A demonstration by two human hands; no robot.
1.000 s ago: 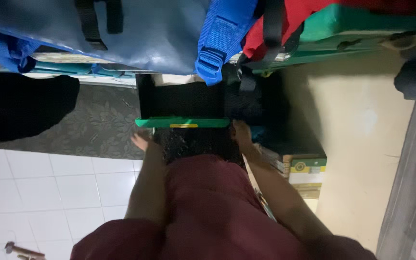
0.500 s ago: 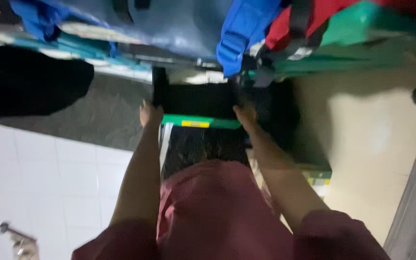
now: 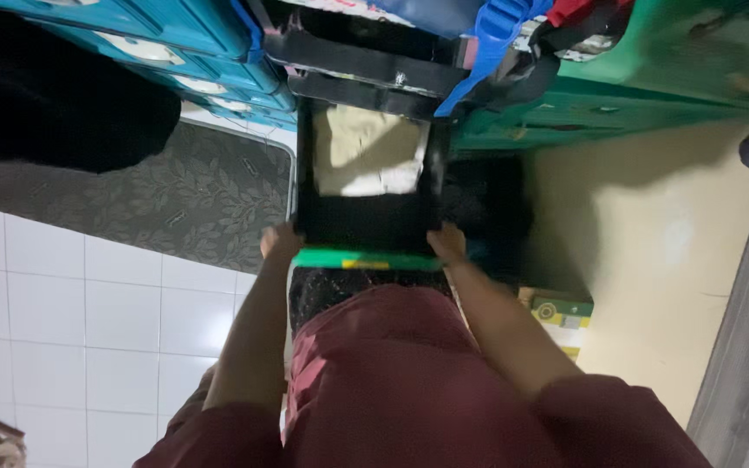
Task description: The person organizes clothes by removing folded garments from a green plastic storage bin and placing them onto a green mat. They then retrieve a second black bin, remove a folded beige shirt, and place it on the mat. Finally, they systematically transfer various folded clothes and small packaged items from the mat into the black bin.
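A white tiled floor (image 3: 88, 329) fills the lower left of the frame, with a grey leaf-patterned mat (image 3: 175, 204) above it. Teal plastic drawer units (image 3: 175, 43) sit in the upper left and a green plastic cabinet (image 3: 652, 78) in the upper right. At the centre, a black plastic drawer with a green front edge (image 3: 366, 227) is pulled out, holding something pale inside. The left hand (image 3: 281, 241) grips its left front corner; the right hand (image 3: 449, 243) grips the right front corner.
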